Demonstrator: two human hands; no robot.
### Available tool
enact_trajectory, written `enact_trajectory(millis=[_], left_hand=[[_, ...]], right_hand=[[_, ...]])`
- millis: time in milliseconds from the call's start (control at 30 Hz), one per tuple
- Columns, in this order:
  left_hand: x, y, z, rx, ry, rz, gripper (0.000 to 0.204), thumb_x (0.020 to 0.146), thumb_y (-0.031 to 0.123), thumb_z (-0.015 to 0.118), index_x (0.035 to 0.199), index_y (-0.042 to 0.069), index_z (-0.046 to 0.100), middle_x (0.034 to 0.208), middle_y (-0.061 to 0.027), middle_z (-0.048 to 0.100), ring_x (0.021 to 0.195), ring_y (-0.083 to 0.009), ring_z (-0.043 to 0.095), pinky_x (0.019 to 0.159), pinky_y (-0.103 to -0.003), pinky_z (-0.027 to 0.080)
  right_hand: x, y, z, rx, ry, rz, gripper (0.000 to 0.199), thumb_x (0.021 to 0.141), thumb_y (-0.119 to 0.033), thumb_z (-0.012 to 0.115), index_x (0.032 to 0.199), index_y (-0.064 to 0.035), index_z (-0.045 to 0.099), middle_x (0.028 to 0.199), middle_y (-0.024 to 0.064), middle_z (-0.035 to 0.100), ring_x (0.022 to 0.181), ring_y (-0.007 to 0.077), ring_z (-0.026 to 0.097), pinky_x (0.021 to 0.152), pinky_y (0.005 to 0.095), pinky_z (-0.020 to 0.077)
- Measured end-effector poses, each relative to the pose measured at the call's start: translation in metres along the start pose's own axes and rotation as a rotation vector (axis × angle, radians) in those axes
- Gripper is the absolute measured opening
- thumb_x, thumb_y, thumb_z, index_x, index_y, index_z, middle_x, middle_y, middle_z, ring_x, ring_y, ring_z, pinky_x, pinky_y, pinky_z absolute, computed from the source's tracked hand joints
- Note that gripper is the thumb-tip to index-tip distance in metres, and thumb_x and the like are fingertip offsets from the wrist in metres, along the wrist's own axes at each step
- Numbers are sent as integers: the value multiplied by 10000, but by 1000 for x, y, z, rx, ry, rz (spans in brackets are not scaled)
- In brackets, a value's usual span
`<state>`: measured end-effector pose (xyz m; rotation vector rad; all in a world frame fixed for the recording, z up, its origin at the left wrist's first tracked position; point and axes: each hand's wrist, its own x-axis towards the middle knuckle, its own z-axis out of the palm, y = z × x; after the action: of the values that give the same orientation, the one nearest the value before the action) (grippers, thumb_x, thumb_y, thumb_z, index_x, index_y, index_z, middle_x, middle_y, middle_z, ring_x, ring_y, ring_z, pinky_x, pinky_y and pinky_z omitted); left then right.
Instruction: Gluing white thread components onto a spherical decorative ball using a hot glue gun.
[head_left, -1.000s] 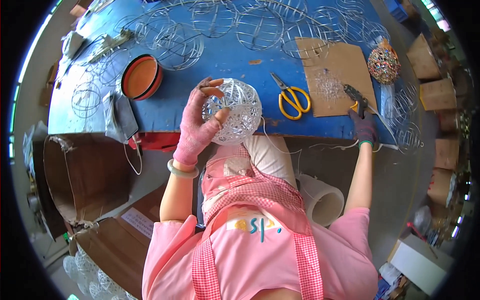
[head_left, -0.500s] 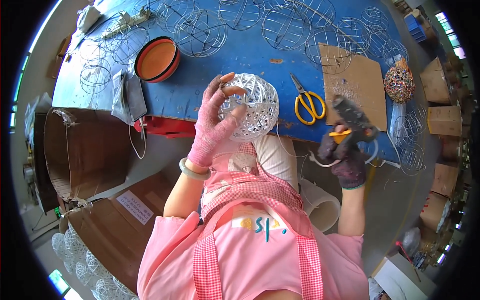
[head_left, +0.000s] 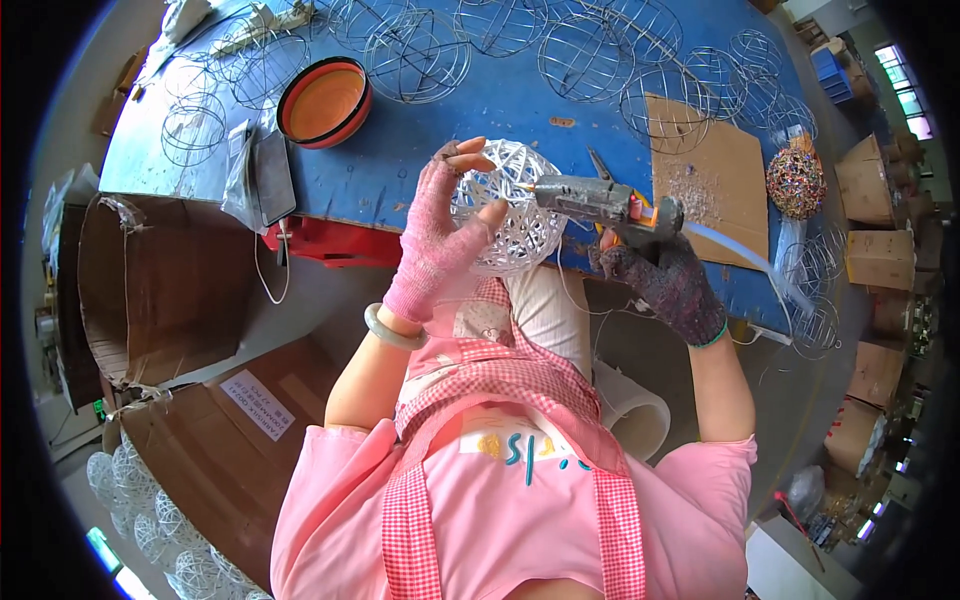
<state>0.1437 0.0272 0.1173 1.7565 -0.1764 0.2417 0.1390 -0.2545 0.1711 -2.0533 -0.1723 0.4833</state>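
Note:
My left hand (head_left: 440, 235), in a pink fingerless glove, grips the left side of a white woven ball (head_left: 525, 235) at the table's front edge. Its thumb lies across the near face and its fingers curl over the upper left. In a dark glove, my right hand (head_left: 675, 285) is closed round the handle of a black glue gun (head_left: 590, 198). The gun lies nearly level, its nozzle pointing left at the ball's upper right face; whether the tip touches the strands I cannot tell. Behind the gun, scissors (head_left: 598, 165) with yellow handles are mostly hidden.
Several wire ball frames (head_left: 600, 55) line the back of the blue table (head_left: 450, 120). An orange-and-black bowl (head_left: 325, 103) stands left, near a phone-like slab (head_left: 273, 178). A cardboard sheet (head_left: 730, 185) and a multicoloured ball (head_left: 797, 184) lie right. Open cartons (head_left: 165, 300) stand lower left.
My right hand has brought the glue gun left and turned its nozzle to the ball. The gun now covers much of the scissors. My left hand keeps its hold on the ball.

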Motion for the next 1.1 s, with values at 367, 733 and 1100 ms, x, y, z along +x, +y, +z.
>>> enact_trajectory(millis=[367,733,1100], left_hand=[[0,-1,-1,4,16,14,419,821,83,746,1216,63,609,1451,-153,548,1386,-320,487,1169,-443,374],[-1,2,0,12,12,13,414,824,87,743,1213,56,608,1454,-155,540,1387,-319,487,1172,-446,379],[0,-3,-1,-34,12,5,412,820,67,728,1216,51,616,1449,-166,543,1395,-311,477,1181,-439,347]], right_hand=[[-1,-22,5,-298,53,-52,499,912,-535,724,1176,-111,731,969,180,746,925,381,719,790,451,556],[-2,-27,2,-353,19,14,393,922,-282,780,1193,-24,660,1003,60,757,933,156,720,837,336,551],[-2,-15,1,-212,24,-3,532,906,-551,722,1186,-99,713,962,184,727,921,376,706,804,453,545]])
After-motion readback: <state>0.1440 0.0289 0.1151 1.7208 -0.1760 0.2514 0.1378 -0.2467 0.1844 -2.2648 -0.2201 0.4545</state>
